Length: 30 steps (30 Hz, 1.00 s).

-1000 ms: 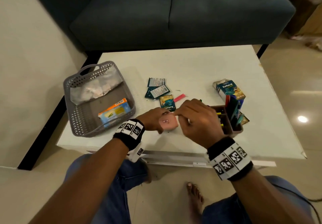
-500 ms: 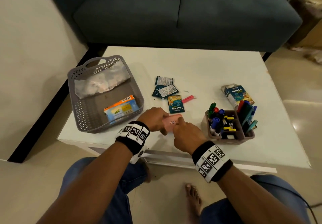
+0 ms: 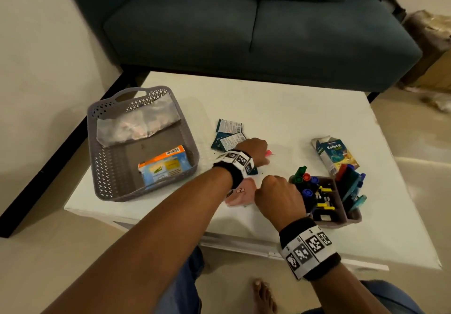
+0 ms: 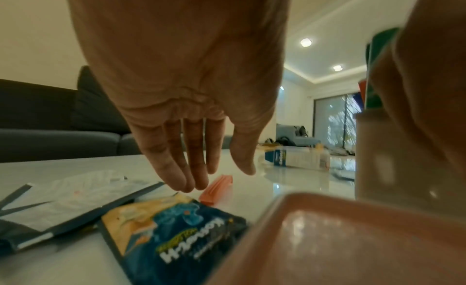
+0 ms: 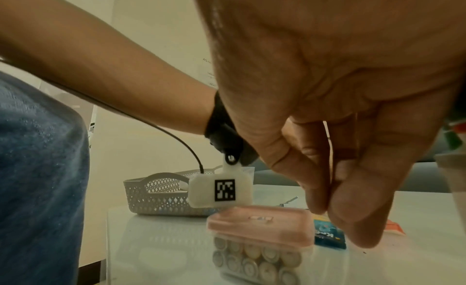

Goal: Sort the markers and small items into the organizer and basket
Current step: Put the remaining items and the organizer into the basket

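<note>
A small clear box with a pink lid [image 3: 241, 192] holds round batteries [image 5: 254, 263] and lies on the white table [image 3: 280, 108] near the front edge. My right hand [image 3: 271, 186] is curled beside the box's right end. Its thumb and fingers [image 5: 315, 197] are pinched together, with nothing visible between them. My left hand [image 4: 216, 179] reaches forward over the blue sachets [image 4: 176, 229]. Its straight fingers hover just above a small pink stick [image 4: 216, 186] and grip nothing. The brown organizer [image 3: 351, 218] at right is full of markers [image 3: 306, 184].
A grey perforated basket [image 3: 107, 167] at left holds a plastic bag and an orange-and-blue box [image 3: 163, 167]. More sachets [image 3: 228, 133] lie mid-table. A torn blue carton [image 3: 334, 155] lies behind the organizer. A sofa [image 3: 244, 28] stands beyond the table.
My left hand has let go of the pink-lidded box and moved forward over the sachets to the pink stick. My right hand stays by the box.
</note>
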Available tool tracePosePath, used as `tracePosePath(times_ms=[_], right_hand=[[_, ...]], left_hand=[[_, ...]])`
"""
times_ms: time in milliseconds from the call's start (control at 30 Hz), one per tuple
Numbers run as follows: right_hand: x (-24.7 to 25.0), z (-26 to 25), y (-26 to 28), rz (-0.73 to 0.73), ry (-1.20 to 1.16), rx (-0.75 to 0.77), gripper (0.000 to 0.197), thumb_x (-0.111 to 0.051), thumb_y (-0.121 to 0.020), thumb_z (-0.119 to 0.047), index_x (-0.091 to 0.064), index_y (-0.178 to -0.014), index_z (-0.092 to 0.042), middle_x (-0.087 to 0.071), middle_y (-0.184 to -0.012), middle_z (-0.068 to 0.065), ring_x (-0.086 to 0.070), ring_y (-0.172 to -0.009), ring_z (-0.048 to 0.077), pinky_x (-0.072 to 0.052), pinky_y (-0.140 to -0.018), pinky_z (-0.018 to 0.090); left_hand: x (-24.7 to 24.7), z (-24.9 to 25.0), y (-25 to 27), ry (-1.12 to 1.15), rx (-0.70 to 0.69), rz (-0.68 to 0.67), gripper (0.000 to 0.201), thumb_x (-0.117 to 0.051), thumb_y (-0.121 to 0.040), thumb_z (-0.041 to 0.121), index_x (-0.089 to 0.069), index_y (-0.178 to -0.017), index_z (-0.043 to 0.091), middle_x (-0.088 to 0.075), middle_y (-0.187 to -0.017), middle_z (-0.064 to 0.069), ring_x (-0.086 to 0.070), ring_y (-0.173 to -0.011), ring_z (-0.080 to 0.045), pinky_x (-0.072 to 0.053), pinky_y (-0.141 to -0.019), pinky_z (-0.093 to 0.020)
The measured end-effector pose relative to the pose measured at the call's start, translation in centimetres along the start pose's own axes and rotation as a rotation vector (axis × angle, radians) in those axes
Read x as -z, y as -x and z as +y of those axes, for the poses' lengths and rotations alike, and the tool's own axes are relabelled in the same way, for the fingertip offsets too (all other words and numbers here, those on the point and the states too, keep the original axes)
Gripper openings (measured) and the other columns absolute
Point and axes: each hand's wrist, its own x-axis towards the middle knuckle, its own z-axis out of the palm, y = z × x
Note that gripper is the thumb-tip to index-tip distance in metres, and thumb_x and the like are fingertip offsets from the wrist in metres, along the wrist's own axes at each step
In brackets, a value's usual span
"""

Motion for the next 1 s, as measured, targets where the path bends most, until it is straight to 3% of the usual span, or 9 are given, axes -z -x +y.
tracePosePath(times_ms=[133, 233, 367, 433, 500, 633, 733, 900, 1000], right_hand=[[0.7, 0.9, -1.0, 0.02, 0.023, 0.021, 0.014, -0.046, -0.092, -0.017, -0.041, -0.079, -0.014, -0.064, -0.099, 0.013, -0.064, -0.089, 0.035, -0.034, -0.064, 0.031], [0.5, 0.3, -1.8, 0.055, -0.062, 0.016, 0.012, -0.049, -0.09, -0.019, -0.044, -0.08, -0.012, -0.062, -0.095, 0.013, -0.062, -0.085, 0.035, -0.034, -0.063, 0.032], [-0.7, -1.0, -1.5, 0.059, -0.146, 0.002, 0.009, -0.05, -0.089, -0.018, -0.045, -0.084, -0.012, -0.062, -0.094, 0.012, -0.061, -0.083, 0.035, -0.033, -0.063, 0.033], [-0.7, -1.6, -1.2, 0.088, -0.154, 0.0, 0.005, -0.051, -0.089, -0.017, -0.048, -0.091, -0.013, -0.065, -0.093, 0.011, -0.064, -0.082, 0.034, -0.034, -0.061, 0.032], [-0.4, -2.0, -1.3, 0.107, -0.166, 0.012, 0.008, -0.051, -0.09, -0.018, -0.048, -0.096, -0.014, -0.065, -0.092, 0.009, -0.065, -0.082, 0.033, -0.035, -0.061, 0.032], [0.1, -1.7, -1.9, 0.082, -0.161, -0.011, 0.009, -0.049, -0.09, -0.022, -0.043, -0.085, -0.016, -0.065, -0.093, 0.011, -0.062, -0.081, 0.035, -0.039, -0.062, 0.033], [0.5, -1.3, -2.0, 0.107, -0.175, -0.034, 0.011, -0.051, -0.092, -0.023, -0.048, -0.089, -0.013, -0.065, -0.095, 0.012, -0.063, -0.083, 0.036, -0.036, -0.063, 0.033], [1.6, -2.0, -2.5, 0.292, -0.447, -0.025, 0.039, -0.059, -0.092, -0.022, -0.04, -0.126, -0.016, -0.063, -0.106, 0.014, -0.064, -0.091, 0.038, -0.038, -0.065, 0.035], [1.2, -3.5, -2.7, 0.238, -0.473, 0.051, 0.025, -0.053, -0.094, -0.015, -0.056, -0.118, -0.016, -0.066, -0.106, 0.01, -0.061, -0.093, 0.035, -0.037, -0.069, 0.034]], left_hand=[[0.5, 1.2, -1.1, -0.031, 0.001, 0.075, 0.037, -0.057, -0.097, 0.036, -0.057, -0.117, 0.004, -0.061, -0.12, -0.018, -0.059, -0.11, -0.037, -0.048, -0.085, -0.041], [2.0, 0.2, -1.1, 0.011, 0.053, 0.124, 0.03, -0.057, -0.093, 0.023, -0.059, -0.115, 0.003, -0.063, -0.119, -0.021, -0.06, -0.109, -0.039, -0.051, -0.089, -0.043], [1.0, -0.9, -0.9, 0.049, 0.038, -0.029, 0.042, -0.069, -0.085, 0.034, -0.061, -0.119, 0.01, -0.064, -0.121, -0.013, -0.062, -0.109, -0.032, -0.052, -0.09, -0.039], [0.0, -0.7, -0.9, -0.027, 0.005, -0.089, 0.046, -0.072, -0.083, 0.036, -0.06, -0.119, 0.01, -0.064, -0.119, -0.014, -0.063, -0.106, -0.033, -0.051, -0.083, -0.036], [-0.4, -0.5, -1.5, -0.07, -0.035, -0.044, 0.034, -0.067, -0.089, 0.033, -0.06, -0.111, 0.009, -0.065, -0.112, -0.016, -0.065, -0.101, -0.035, -0.046, -0.074, -0.034], [0.7, 0.8, -1.9, -0.076, -0.036, 0.056, 0.034, -0.059, -0.096, 0.035, -0.061, -0.111, 0.005, -0.065, -0.113, -0.017, -0.064, -0.102, -0.036, -0.043, -0.074, -0.034], [3.0, 1.0, -0.5, 0.031, -0.01, 0.049, 0.03, -0.066, -0.09, 0.028, -0.068, -0.11, 0.006, -0.068, -0.11, -0.016, -0.065, -0.1, -0.033, -0.05, -0.079, -0.035], [7.1, -2.6, 4.3, 0.444, 0.008, -0.031, 0.022, -0.072, -0.084, 0.006, -0.075, -0.106, 0.005, -0.071, -0.082, -0.006, -0.064, -0.066, -0.01, -0.052, -0.061, -0.016], [7.7, -4.7, 8.2, 0.51, 0.009, -0.115, 0.019, -0.071, -0.087, 0.008, -0.076, -0.105, 0.004, -0.069, -0.079, -0.005, -0.061, -0.067, -0.008, -0.053, -0.07, -0.017]])
